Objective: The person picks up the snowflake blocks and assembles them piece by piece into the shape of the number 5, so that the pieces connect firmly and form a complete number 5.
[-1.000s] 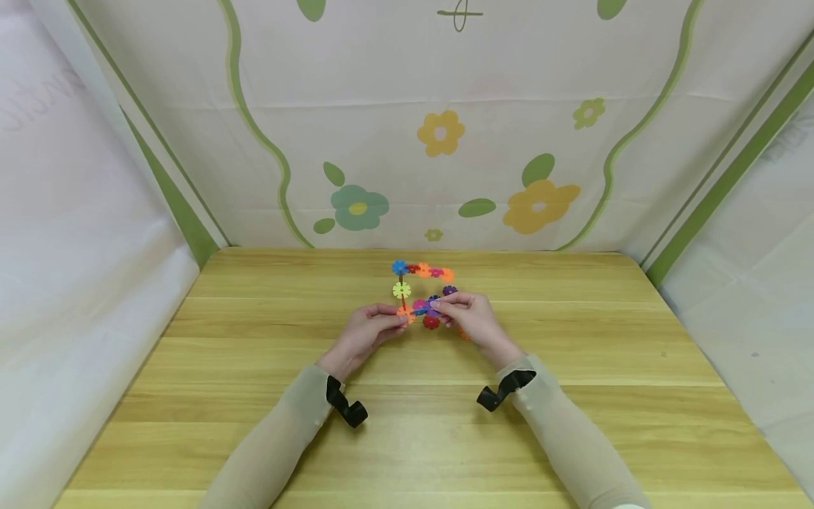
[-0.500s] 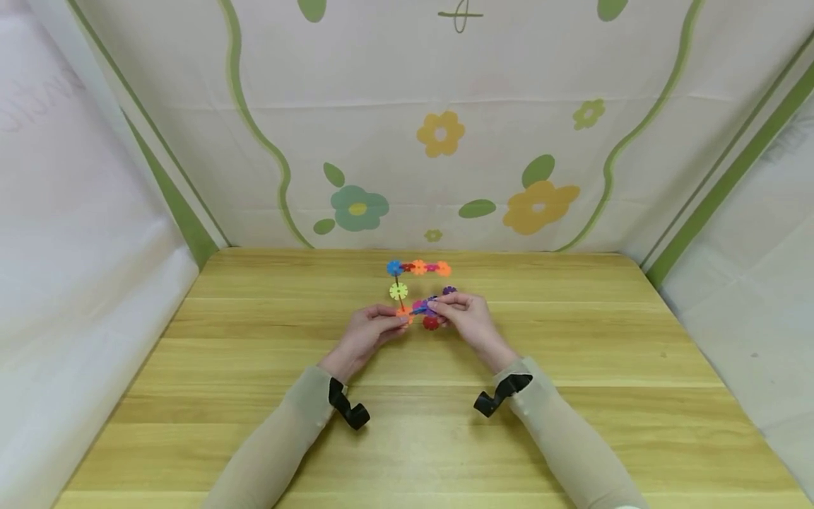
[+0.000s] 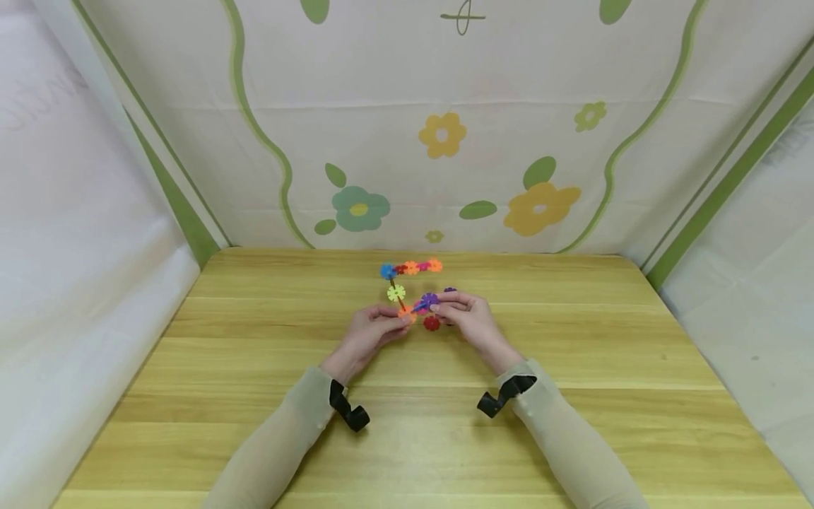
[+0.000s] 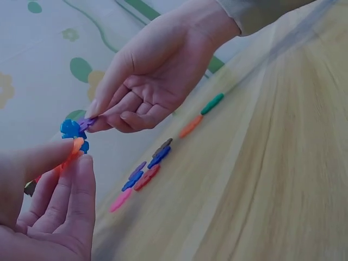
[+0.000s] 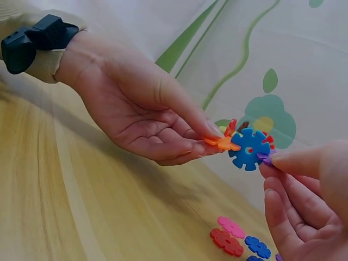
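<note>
Head view: the left hand [image 3: 372,331] pinches an orange disc [image 3: 408,315] between thumb and fingers; the right hand [image 3: 472,319] pinches a purple disc [image 3: 429,302] by its edge. From the left hand, a chain of slotted discs extends away from the person through a yellow disc [image 3: 396,293] to a blue corner disc [image 3: 388,271], then turns toward the right hand's side along a row of red, orange and pink discs. A red disc [image 3: 432,323] lies on the table [image 3: 407,431] near the right fingertips. Left wrist view: loose discs lie on the table below the right hand, including a pink disc [image 4: 120,200] and a green disc [image 4: 212,103]. Right wrist view: a blue disc [image 5: 250,149] stands between both hands, joined to the orange disc at the left fingertips and touching the purple disc at the right fingertips.
</note>
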Available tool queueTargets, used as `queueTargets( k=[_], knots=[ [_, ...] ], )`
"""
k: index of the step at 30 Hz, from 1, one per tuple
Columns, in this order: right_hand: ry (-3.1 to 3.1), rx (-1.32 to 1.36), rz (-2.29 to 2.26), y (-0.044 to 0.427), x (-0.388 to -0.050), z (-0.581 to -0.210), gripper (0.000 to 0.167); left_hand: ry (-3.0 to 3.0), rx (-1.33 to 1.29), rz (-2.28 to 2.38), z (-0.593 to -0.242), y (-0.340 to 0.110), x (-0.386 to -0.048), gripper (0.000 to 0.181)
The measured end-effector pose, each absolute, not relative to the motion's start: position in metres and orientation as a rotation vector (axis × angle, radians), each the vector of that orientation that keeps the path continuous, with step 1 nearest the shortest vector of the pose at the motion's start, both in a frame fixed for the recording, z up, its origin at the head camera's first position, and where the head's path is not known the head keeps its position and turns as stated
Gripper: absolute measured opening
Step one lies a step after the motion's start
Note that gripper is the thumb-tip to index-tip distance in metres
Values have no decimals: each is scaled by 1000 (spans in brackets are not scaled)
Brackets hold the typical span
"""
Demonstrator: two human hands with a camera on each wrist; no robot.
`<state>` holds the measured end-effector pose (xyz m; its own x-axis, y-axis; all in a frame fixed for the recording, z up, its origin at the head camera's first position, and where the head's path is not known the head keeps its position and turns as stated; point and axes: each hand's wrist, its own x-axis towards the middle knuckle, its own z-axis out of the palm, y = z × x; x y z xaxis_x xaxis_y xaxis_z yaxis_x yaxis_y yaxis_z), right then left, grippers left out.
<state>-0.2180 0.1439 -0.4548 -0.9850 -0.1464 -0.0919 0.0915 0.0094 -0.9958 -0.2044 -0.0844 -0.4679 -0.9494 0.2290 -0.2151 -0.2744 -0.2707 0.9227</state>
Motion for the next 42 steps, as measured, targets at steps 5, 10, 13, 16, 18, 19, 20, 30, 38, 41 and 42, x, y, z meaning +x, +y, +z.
queueTargets(
  k=[5, 10, 13, 16, 18, 19, 20, 30, 38, 41, 42],
  knots=[
    [2113, -47, -2098, 147, -220, -456, 27, 1696, 6, 2188, -469, -89, -202, 30],
    [2120, -51, -2092, 150, -221, -455, 28, 1735, 133, 1981, -462, -101, -199, 39],
    [2118, -58, -2094, 152, -222, -455, 28, 1757, 202, 1864, -455, -105, -197, 42],
    [2129, -64, -2085, 152, -223, -455, 25, 1848, 265, 1791, -446, -106, -198, 39],
    [2145, -84, -2065, 152, -223, -456, 23, 1958, 296, 1763, -439, -104, -199, 39],
    [2156, -101, -2052, 152, -223, -456, 22, 2024, 305, 1754, -436, -102, -199, 38],
    [2164, -110, -2041, 152, -223, -456, 22, 2081, 314, 1752, -433, -100, -200, 39],
    [2239, -156, -1934, 147, -223, -455, 20, 2317, 266, 1797, -424, -86, -206, 31],
    [2217, -197, -1935, 141, -223, -451, 24, 2325, 266, 1710, -431, -83, -212, 23],
    [2205, -204, -1930, 140, -223, -449, 25, 2304, 271, 1719, -434, -83, -214, 24],
    [2202, -210, -1932, 140, -224, -449, 25, 2289, 274, 1732, -435, -83, -214, 24]
  ],
)
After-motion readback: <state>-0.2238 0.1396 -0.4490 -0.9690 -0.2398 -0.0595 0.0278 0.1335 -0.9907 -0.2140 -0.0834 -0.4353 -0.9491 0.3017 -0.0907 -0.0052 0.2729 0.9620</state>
